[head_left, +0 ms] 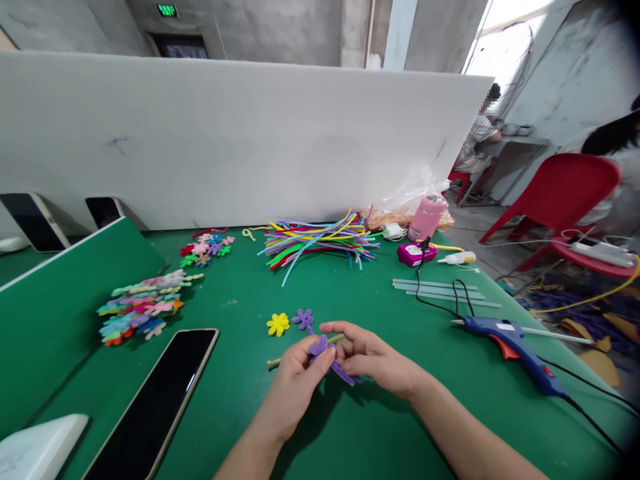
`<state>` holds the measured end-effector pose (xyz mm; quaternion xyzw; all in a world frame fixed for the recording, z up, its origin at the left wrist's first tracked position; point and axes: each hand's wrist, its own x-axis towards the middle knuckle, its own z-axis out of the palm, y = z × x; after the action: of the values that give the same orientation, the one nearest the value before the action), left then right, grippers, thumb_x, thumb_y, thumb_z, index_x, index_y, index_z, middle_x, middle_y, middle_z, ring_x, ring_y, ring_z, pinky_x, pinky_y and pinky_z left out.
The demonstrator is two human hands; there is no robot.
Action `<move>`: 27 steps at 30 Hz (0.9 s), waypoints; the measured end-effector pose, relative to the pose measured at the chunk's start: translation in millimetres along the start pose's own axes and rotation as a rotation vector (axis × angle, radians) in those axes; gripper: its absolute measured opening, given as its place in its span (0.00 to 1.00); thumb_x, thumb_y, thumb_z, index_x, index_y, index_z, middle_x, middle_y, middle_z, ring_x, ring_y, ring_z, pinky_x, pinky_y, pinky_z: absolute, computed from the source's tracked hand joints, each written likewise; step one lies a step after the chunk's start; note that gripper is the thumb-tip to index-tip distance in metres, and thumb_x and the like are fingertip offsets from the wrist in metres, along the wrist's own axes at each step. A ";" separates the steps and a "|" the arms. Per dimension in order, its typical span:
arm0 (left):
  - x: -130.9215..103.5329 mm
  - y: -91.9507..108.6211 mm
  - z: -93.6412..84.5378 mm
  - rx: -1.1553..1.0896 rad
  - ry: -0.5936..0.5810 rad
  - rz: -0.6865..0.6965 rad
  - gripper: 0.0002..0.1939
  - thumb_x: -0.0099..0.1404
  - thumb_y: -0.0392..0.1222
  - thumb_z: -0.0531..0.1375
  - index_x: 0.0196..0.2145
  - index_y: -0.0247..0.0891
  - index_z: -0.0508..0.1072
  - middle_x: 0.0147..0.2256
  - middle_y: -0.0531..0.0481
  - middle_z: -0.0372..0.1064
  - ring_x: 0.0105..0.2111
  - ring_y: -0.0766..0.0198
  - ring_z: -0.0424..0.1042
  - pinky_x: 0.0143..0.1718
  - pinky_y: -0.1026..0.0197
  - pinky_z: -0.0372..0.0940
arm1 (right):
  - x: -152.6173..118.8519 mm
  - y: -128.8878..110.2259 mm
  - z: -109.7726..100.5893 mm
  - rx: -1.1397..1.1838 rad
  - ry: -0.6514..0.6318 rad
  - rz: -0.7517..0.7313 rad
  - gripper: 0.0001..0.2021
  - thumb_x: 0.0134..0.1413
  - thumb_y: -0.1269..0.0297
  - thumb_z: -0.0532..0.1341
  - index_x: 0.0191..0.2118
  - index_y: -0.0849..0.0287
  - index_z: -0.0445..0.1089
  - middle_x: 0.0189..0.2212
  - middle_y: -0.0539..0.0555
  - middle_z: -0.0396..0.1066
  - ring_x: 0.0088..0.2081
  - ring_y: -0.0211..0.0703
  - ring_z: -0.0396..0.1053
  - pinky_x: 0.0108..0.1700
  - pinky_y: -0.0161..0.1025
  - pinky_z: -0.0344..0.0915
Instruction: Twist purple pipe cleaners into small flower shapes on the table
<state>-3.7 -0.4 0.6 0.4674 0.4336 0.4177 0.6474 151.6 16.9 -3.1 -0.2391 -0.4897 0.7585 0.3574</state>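
A purple pipe cleaner (344, 373), its upper part bent into flower petals, is between my two hands over the green table. The thumb and fingers of my left hand (295, 383) pinch the petals. My right hand (373, 360) curls its fingers around the loose lower strands, with its index finger arched over the top. Just beyond my hands lie a finished yellow pipe-cleaner flower (278, 325) and a purple pipe-cleaner flower (303, 319). An olive-green stick (274, 364) passes behind my fingers, partly hidden by them.
Loose coloured pipe cleaners (320, 240) are heaped at the back. Flower piles (143, 303) and a phone (155, 400) lie to the left. On the right are a blue glue gun (515, 343) with cords, glue sticks (440, 291) and a pink bottle (427, 217). A white panel (240, 140) stands behind.
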 end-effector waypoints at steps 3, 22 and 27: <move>-0.6 1.5 0.7 0.138 0.050 0.063 0.11 0.56 0.46 0.59 0.23 0.36 0.67 0.22 0.54 0.63 0.26 0.66 0.62 0.30 0.65 0.58 | 1.4 0.3 -1.1 0.032 0.025 0.010 0.25 0.41 0.76 0.57 0.50 0.61 0.61 0.19 0.43 0.58 0.21 0.30 0.52 0.24 0.31 0.47; 0.2 0.7 2.3 0.089 -0.026 -0.111 0.13 0.55 0.48 0.58 0.21 0.36 0.63 0.19 0.57 0.52 0.21 0.68 0.50 0.23 0.65 0.47 | -4.3 -1.2 -4.4 -0.179 0.010 0.024 0.26 0.46 0.67 0.63 0.52 0.59 0.56 0.24 0.44 0.61 0.25 0.31 0.59 0.27 0.31 0.54; 0.7 1.4 6.3 0.315 0.061 0.001 0.13 0.57 0.43 0.55 0.18 0.38 0.59 0.19 0.58 0.48 0.22 0.68 0.48 0.24 0.64 0.46 | -3.2 -0.1 -2.3 -0.355 0.082 0.018 0.27 0.44 0.76 0.59 0.52 0.60 0.55 0.22 0.43 0.60 0.24 0.31 0.58 0.26 0.31 0.54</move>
<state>2.3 -0.9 3.0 0.5506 0.5130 0.3586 0.5524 155.3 15.8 -3.9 -0.3334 -0.5990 0.6528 0.3224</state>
